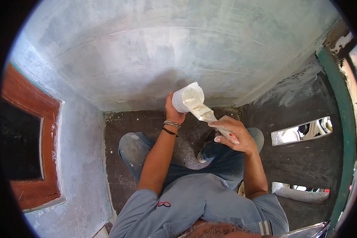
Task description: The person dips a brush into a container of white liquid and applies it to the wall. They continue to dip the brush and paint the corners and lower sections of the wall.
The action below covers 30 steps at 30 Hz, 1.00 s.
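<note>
A white plastic cup (179, 100) is tilted in my left hand (173, 110), whose fingers wrap round its near side. My right hand (236, 134) grips a paintbrush (222, 127) by its pale handle, which has red spots. The brush's metal band (205, 114) points up and left, and its whitish bristles reach the mouth of the cup. How much the cup contains is hard to make out. Both hands are in front of a patchy white and grey wall (154, 47), apart from it.
A brown wooden frame (51, 146) with a dark pane is in the left wall. Beneath me is a dark, paint-specked floor (123, 121). At right, a dark wall (305, 166) has slot openings beside a green post (347, 119).
</note>
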Each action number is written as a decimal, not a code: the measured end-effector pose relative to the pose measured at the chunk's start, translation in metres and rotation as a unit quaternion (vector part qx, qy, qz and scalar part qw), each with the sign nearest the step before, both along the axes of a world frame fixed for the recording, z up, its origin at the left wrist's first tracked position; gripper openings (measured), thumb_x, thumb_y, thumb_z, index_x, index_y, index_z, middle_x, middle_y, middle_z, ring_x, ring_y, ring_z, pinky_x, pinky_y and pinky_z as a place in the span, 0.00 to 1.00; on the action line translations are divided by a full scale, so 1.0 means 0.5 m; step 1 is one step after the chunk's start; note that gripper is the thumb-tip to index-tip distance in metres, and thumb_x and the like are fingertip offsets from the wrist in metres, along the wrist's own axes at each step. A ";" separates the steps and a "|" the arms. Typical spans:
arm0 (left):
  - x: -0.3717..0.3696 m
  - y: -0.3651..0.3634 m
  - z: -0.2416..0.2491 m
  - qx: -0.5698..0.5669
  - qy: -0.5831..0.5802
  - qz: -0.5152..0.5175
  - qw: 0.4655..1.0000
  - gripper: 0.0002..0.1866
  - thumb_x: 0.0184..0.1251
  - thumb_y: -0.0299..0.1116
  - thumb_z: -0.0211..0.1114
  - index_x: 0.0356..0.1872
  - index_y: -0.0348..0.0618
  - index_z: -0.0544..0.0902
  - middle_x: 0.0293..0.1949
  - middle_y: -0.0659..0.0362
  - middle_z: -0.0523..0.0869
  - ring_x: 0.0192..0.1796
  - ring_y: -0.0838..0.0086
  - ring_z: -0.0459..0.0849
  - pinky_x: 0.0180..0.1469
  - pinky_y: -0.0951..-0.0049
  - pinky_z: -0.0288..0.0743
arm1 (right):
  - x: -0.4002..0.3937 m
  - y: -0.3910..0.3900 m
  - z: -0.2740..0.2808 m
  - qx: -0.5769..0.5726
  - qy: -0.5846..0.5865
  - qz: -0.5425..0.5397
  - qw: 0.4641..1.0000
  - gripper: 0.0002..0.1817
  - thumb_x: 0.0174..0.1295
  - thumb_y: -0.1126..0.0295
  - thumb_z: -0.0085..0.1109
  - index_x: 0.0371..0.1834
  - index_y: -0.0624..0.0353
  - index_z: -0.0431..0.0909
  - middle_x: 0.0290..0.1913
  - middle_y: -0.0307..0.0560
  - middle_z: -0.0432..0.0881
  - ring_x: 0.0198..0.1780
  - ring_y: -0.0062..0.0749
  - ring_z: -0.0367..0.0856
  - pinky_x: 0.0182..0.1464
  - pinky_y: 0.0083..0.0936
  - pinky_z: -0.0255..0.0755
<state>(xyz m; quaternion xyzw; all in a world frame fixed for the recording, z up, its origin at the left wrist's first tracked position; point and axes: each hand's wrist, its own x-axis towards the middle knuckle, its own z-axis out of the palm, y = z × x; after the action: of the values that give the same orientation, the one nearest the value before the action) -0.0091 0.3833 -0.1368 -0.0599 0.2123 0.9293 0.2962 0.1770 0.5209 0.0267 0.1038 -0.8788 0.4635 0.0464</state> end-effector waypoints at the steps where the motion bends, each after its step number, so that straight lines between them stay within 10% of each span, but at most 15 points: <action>1: 0.001 -0.010 0.009 0.004 -0.005 0.004 1.000 0.25 0.68 0.57 0.45 0.49 0.49 0.79 0.46 0.62 0.85 0.49 0.67 0.83 0.49 0.64 0.75 | -0.004 -0.002 -0.009 -0.010 0.022 -0.001 1.000 0.23 0.48 0.73 0.69 0.51 0.51 0.81 0.34 0.44 0.77 0.36 0.35 0.77 0.39 0.29 0.70; 21: -0.023 -0.021 0.029 0.005 -0.058 0.117 0.991 0.29 0.65 0.60 0.44 0.59 0.54 0.73 0.56 0.59 0.79 0.54 0.60 0.78 0.51 0.52 0.73 | -0.046 0.027 -0.171 -0.213 0.160 -0.295 0.918 0.17 0.60 0.73 0.57 0.52 0.69 0.77 0.37 0.48 0.82 0.35 0.27 0.83 0.37 0.21 0.74; 30: -0.079 -0.164 0.223 0.086 0.066 0.215 0.971 0.28 0.62 0.52 0.50 0.58 0.46 0.74 0.54 0.52 0.80 0.52 0.54 0.79 0.49 0.54 0.76 | -0.175 0.121 -0.230 -0.224 0.157 -0.370 0.888 0.15 0.60 0.72 0.58 0.49 0.65 0.80 0.34 0.44 0.84 0.32 0.21 0.80 0.37 0.18 0.73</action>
<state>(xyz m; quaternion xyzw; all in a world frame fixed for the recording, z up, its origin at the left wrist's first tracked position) -0.0485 0.3014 -0.0254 -0.0169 0.1324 0.9879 0.0794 0.0893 0.5812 -0.0881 -0.1707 -0.7073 0.5753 0.3735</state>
